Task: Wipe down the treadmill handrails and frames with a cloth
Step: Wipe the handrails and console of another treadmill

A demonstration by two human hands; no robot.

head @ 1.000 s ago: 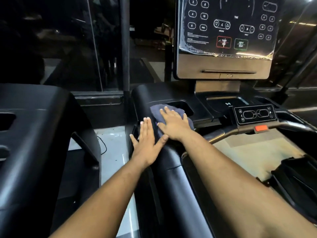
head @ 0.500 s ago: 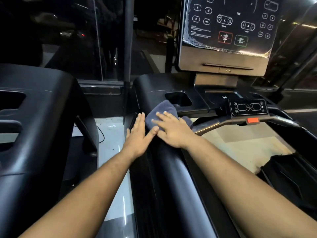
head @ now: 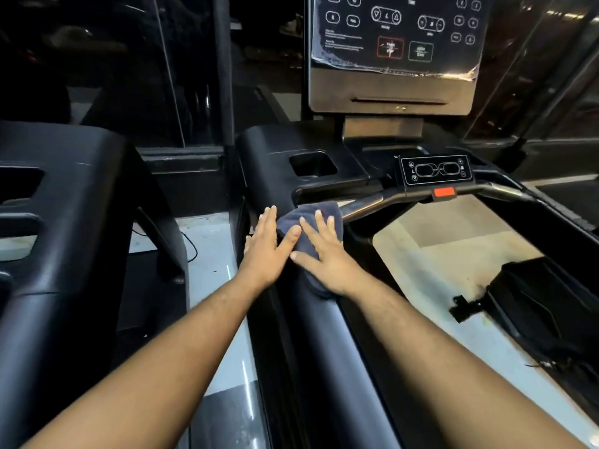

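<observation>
Treadmill handrail (head: 327, 345), a broad black moulded arm running away from the viewer toward the console, carries a dark grey-blue cloth (head: 306, 222) draped over its top, just short of the point where the rail meets the cup-holder housing (head: 312, 163). The right hand (head: 327, 257) lies flat on the cloth with fingers straight and spread, pressing it down against the rail; nothing is curled round the fabric. The left hand (head: 267, 247) is also flat, fingers straight and close together, resting on the outer left side of the same rail, its thumb stretched across so that the tip touches the cloth beside the right hand's thumb. Just beyond the cloth, a shiny metal crossbar (head: 372, 204) angles up and right to a small control pad (head: 436, 170) with an orange-red tab (head: 444, 192) under it. Above stands the display console (head: 392, 79), its dark panel of buttons covered by a wrinkled film. To the left is a neighbouring black machine housing (head: 64, 202), well apart from the hands, with pale floor (head: 210, 251) between. On the right, a black bag (head: 551, 306) lies on the light treadmill deck (head: 453, 254).
</observation>
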